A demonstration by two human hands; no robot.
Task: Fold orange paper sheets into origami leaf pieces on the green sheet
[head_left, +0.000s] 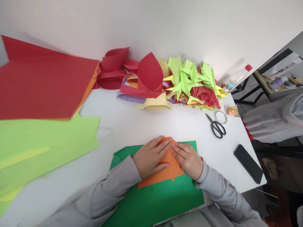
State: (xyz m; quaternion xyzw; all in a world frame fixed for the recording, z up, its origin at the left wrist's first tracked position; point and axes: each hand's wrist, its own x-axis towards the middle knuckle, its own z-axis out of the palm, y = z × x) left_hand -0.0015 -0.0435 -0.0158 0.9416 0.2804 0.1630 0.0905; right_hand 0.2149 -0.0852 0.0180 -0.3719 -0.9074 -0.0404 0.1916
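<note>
The left hand (152, 157) lies flat, thumb apart, on the orange paper (169, 161); the right hand (189, 161) curves its fingers onto it, any pinch hidden. Plain, folded, peaked at top, a small tip jutting below, the paper lies on a green sheet (161, 201).

A small sheet (173, 165) lies on a big sheet (163, 197) at the front edge of the table (132, 126). More paper (44, 90) lies at the left end. Folded shapes (150, 74) sit along the back edge. By the back right corner is a bottle (233, 81), with a snack (232, 110) before it. Left of that is tape (215, 115), then scissors (214, 125). A phone (248, 164) lies by the front right corner
</note>
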